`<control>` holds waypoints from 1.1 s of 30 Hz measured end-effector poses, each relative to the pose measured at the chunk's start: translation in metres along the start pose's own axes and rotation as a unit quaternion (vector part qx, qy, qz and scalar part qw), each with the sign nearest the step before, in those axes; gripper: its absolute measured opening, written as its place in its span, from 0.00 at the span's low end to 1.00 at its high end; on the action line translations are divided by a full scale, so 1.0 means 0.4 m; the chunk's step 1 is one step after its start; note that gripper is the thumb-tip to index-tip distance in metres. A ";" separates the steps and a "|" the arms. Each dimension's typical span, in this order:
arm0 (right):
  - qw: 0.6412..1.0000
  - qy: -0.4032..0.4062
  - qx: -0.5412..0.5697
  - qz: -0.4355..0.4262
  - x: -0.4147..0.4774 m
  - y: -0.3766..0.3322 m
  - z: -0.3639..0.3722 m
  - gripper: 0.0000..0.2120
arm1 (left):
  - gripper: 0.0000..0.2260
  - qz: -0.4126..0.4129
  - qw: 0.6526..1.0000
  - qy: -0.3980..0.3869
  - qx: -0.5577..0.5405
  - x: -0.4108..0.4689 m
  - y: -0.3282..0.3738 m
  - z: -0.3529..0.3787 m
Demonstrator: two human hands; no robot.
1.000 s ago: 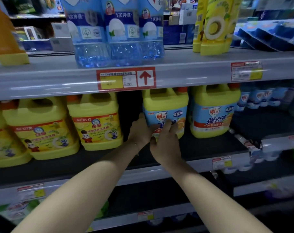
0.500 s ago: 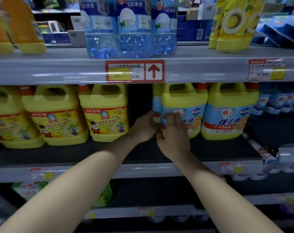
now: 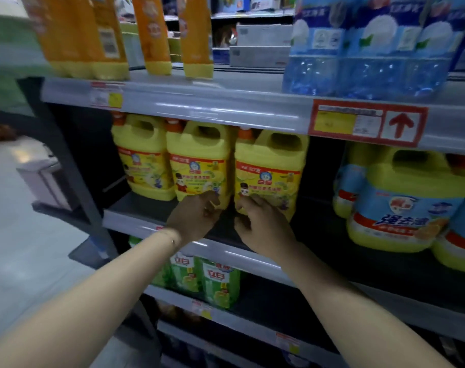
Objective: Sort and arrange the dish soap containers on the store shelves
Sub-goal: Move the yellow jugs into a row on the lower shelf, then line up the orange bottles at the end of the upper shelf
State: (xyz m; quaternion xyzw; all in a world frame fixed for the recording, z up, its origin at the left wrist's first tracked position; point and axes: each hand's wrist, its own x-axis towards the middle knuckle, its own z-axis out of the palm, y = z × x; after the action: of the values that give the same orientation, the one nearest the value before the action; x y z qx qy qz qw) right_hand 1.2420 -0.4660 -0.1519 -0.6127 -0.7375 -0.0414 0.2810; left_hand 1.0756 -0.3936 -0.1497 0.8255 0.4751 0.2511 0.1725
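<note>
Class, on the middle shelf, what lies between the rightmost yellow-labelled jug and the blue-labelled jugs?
Nothing: the head view shows a bare, dark stretch of shelf between the rightmost yellow-labelled jug and the blue-labelled jugs.

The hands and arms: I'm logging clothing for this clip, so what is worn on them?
The left arm and right arm are bare, with no sleeves in view. The left hand and right hand wear no gloves. A thin bracelet circles the left wrist. No watch shows.
</note>
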 end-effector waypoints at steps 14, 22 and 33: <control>0.988 0.080 0.054 -0.120 0.271 -0.499 -0.012 0.08 | 0.08 0.064 0.989 0.113 0.076 -0.048 -0.221 -0.446; 0.945 0.298 0.092 -0.097 0.451 -0.641 -0.152 0.11 | 0.09 0.181 0.929 0.324 -0.005 0.023 -0.260 -0.728; 0.971 0.190 0.116 0.090 0.670 -0.583 -0.207 0.28 | 0.68 0.075 0.930 0.145 -0.328 0.296 -0.215 -0.848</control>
State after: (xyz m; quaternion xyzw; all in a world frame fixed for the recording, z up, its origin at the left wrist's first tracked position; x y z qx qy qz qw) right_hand 1.0313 -0.3209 0.1082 -0.6206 -0.6125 -0.0461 0.4874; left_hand 0.8695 -0.2326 0.1111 0.7108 0.3224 0.5223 0.3435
